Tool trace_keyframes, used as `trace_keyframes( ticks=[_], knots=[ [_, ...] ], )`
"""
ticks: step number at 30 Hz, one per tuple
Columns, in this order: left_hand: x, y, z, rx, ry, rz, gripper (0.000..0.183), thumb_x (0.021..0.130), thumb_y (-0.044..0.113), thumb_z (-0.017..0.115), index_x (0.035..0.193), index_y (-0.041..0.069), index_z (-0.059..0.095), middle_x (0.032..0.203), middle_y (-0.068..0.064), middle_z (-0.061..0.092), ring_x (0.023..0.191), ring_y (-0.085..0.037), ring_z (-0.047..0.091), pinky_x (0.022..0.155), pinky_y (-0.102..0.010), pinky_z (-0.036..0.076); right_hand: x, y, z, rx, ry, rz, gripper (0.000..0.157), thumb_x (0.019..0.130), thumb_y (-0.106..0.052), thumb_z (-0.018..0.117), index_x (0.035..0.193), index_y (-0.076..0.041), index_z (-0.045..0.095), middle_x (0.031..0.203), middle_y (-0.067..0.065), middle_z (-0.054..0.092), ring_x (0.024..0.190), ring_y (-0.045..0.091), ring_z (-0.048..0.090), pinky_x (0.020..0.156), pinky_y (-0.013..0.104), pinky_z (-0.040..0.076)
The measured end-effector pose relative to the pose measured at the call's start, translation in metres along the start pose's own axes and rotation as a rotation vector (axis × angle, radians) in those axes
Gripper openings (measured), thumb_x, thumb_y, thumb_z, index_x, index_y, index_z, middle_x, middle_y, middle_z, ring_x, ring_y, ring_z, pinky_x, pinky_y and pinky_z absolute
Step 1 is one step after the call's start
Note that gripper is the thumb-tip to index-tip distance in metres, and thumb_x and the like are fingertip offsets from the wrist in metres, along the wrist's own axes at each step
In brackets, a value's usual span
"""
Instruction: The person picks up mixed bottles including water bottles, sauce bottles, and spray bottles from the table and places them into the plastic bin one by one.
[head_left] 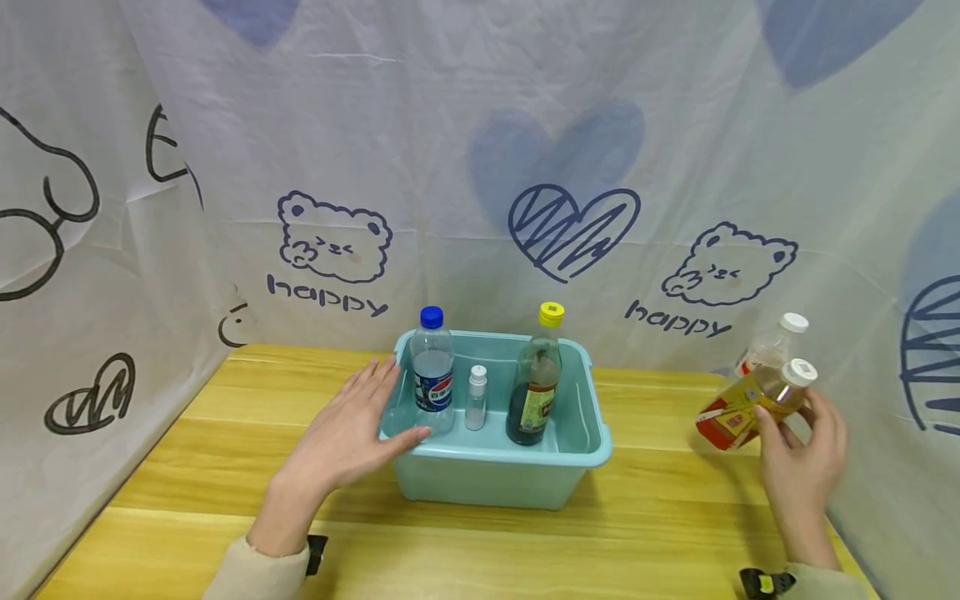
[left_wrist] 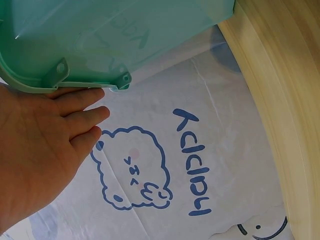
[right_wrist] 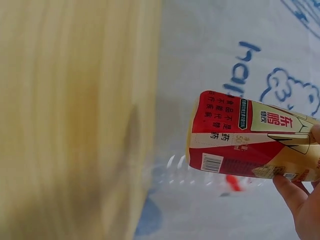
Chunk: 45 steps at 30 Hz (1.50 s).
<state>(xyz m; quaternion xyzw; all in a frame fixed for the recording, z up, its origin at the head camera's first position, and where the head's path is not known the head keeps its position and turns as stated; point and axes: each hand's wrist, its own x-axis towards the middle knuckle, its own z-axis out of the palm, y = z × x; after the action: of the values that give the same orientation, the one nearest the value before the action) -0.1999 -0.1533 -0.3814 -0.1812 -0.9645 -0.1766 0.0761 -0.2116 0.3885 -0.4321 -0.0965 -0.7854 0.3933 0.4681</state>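
Observation:
My left hand [head_left: 348,433] rests on the left rim of a light teal plastic basin [head_left: 487,483], its fingers straight along the edge. In the left wrist view the fingers [left_wrist: 82,112] touch the basin's outer side. Inside the basin stand a blue-capped Pepsi bottle [head_left: 433,375], a small clear bottle with a white cap [head_left: 476,400], and a yellow-capped bottle of dark liquid [head_left: 534,392]. Off to the right, my right hand [head_left: 806,458] grips a drink bottle with a red and yellow label [head_left: 738,417]. It is tilted and held above the table, white cap toward upper right.
Behind the held bottle stands a clear bottle with a white cap [head_left: 780,337], partly hidden. The wooden table [head_left: 660,533] meets a hanging white cloth [head_left: 450,167] printed with hearts and bears at the back and sides.

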Motion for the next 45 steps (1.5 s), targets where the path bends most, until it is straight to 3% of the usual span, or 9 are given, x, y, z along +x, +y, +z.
trace_keyframes(
  ticks=[4, 15, 22, 28, 34, 41, 45],
  knots=[
    [0.0, 0.0, 0.0, 0.001, 0.0, -0.001, 0.111, 0.093, 0.082, 0.046, 0.163, -0.002, 0.026, 0.172, -0.016, 0.018, 0.158, -0.04, 0.018, 0.13, -0.052, 0.016, 0.001, -0.015, 0.002, 0.054, 0.016, -0.05, 0.064, 0.087, 0.006, 0.08, 0.146, -0.004, 0.057, 0.134, -0.024, 0.044, 0.124, 0.011, 0.058, 0.091, 0.006, 0.051],
    [0.0, 0.0, 0.0, 0.001, 0.002, -0.004, 0.112, 0.092, 0.082, 0.046, 0.163, -0.002, 0.026, 0.172, -0.015, 0.018, 0.158, -0.039, 0.018, 0.13, -0.052, 0.016, -0.003, -0.078, 0.003, 0.15, 0.028, -0.146, 0.063, 0.086, 0.014, 0.076, 0.145, 0.002, 0.056, 0.143, -0.006, 0.051, 0.126, 0.013, 0.058, 0.095, 0.01, 0.052],
    [0.0, 0.001, 0.0, -0.008, 0.004, -0.007, 0.111, 0.093, 0.082, 0.047, 0.163, -0.002, 0.025, 0.172, -0.015, 0.017, 0.158, -0.038, 0.017, 0.13, -0.051, 0.016, -0.007, -0.112, 0.004, 0.27, 0.035, -0.271, 0.06, 0.084, 0.02, 0.074, 0.14, 0.007, 0.058, 0.139, -0.01, 0.052, 0.124, 0.02, 0.061, 0.096, 0.013, 0.053],
    [0.0, 0.001, -0.001, -0.004, 0.001, -0.008, 0.112, 0.092, 0.082, 0.046, 0.163, -0.001, 0.025, 0.172, -0.015, 0.018, 0.158, -0.038, 0.017, 0.13, -0.051, 0.016, -0.01, -0.127, 0.008, 0.364, 0.012, -0.326, 0.058, 0.082, 0.021, 0.074, 0.137, 0.013, 0.057, 0.139, -0.006, 0.056, 0.122, 0.018, 0.061, 0.095, 0.014, 0.054],
    [0.0, 0.001, 0.0, -0.006, 0.002, -0.007, 0.112, 0.092, 0.082, 0.046, 0.163, -0.001, 0.024, 0.172, -0.015, 0.017, 0.159, -0.038, 0.017, 0.13, -0.051, 0.016, -0.01, -0.128, 0.018, 0.44, -0.037, -0.364, 0.059, 0.083, 0.019, 0.076, 0.138, 0.012, 0.057, 0.142, 0.007, 0.056, 0.124, 0.025, 0.06, 0.096, 0.018, 0.056],
    [0.0, 0.001, 0.0, -0.004, 0.006, -0.004, 0.111, 0.093, 0.082, 0.046, 0.163, -0.001, 0.024, 0.172, -0.015, 0.017, 0.159, -0.038, 0.017, 0.13, -0.051, 0.015, -0.017, -0.147, 0.022, 0.459, -0.076, -0.42, 0.056, 0.086, 0.012, 0.077, 0.138, 0.013, 0.057, 0.14, 0.019, 0.056, 0.123, 0.025, 0.059, 0.096, 0.02, 0.056],
    [0.0, 0.0, -0.001, -0.006, 0.005, -0.003, 0.111, 0.093, 0.082, 0.047, 0.163, -0.001, 0.024, 0.172, -0.015, 0.017, 0.159, -0.038, 0.017, 0.13, -0.051, 0.015, -0.023, -0.154, 0.027, 0.483, -0.098, -0.434, 0.054, 0.088, 0.007, 0.078, 0.136, 0.015, 0.056, 0.141, 0.017, 0.055, 0.124, 0.025, 0.059, 0.096, 0.02, 0.056]
  ],
)
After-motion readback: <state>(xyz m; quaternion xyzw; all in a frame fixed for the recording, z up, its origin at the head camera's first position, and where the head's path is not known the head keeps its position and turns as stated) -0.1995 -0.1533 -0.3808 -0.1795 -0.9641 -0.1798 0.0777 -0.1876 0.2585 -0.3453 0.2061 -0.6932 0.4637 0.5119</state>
